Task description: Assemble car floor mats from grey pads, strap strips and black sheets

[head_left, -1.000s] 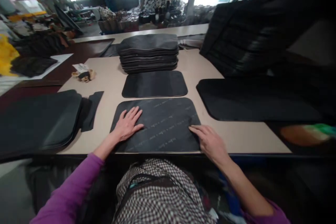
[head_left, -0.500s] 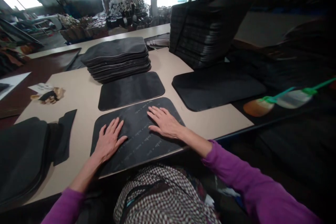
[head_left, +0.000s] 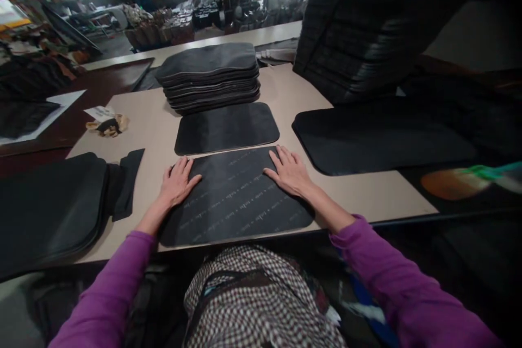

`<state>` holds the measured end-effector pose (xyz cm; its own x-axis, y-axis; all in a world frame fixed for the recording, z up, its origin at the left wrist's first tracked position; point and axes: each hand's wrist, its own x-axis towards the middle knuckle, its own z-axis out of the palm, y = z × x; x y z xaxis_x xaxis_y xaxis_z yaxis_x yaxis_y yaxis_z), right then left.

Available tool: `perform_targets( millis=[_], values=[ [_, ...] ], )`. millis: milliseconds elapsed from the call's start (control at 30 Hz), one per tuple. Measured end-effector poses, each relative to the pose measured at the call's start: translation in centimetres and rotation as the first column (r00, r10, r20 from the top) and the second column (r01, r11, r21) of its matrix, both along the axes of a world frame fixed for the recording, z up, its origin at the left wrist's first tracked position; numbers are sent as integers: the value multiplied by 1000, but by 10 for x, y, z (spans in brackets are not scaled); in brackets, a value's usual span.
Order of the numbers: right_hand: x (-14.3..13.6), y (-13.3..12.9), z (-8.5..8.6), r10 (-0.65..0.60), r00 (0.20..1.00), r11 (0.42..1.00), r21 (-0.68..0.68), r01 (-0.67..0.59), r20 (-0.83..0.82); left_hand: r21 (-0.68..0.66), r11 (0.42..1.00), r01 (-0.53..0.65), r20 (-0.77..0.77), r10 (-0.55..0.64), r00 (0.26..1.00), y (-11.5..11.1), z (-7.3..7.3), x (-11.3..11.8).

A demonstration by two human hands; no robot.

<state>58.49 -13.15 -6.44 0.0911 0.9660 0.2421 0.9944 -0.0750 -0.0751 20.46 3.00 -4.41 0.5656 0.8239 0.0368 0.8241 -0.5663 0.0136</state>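
Printed panel (head_left: 236, 204), dark w/ rows of pale marks, is laid flat on the tabletop (head_left: 385, 190) along its near edge. L hand (head_left: 176, 182) is spread at its far-left part, R hand (head_left: 290, 171) at its far-right; the hands are held well apart, palms down, fingers loose, nothing gripped. Step in hand, judged from the palms' placing: prob. smoothing or squaring-up of the panel. Just beyond it a plain dark panel (head_left: 228, 128) is set, w/ a thin pale line b/w the two; whether they touch can't be told. A stack of dark pieces (head_left: 207, 79) is placed farther back. For the next move, light, even pressure from both palms is prob. called for, w/ the panel's near side held parallel to the table edge; if pushed unevenly, it could be skewed.
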Motion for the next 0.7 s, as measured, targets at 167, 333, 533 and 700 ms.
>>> perform_targets(
  millis=[167, 333, 533, 700],
  values=[
    [3, 1, 7, -29, 999, 996, -86, 25, -43, -24, 999, -26, -7, 25, 1000, 5, 4, -6],
    [-19, -31, 19, -72, 996, 997, -18, 71, -48, -23, 998, -61, -10, 61, 998, -39, 17, -21],
    [-80, -80, 16, 65, 997, 998, 20, -64, -39, -3, 994, 113, 16, -113, 993, -123, 10, -8],
    [-76, -92, 6, 20, 1000, 1000, 7, -20, -23, 36, 997, 73, 2, -73, 997, -134, 5, -16]
  ],
)
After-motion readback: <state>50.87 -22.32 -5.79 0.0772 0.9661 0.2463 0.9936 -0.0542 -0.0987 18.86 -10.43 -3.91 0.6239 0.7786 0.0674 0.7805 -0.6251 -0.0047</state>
